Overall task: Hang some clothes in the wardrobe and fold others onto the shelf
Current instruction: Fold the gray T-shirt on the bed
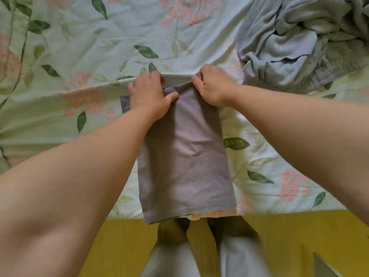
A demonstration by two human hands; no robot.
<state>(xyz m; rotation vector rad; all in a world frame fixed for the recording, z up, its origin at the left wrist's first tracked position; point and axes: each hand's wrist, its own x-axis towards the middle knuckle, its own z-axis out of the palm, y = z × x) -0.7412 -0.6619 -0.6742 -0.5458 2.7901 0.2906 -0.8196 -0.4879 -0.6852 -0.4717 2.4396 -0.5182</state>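
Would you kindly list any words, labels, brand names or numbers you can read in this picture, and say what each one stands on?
No readable text anywhere in the picture.
Grey garment: plain fabric, no print or tag showing.
Bedsheet: only a leaf and flower pattern.
Pile of pale clothes: crumpled, no label visible.

One grey garment [185, 156] at the bed's [79, 47] near edge, one heap of pale clothes [299, 41] far right; two hands: left hand [149, 94], right hand [213, 86].
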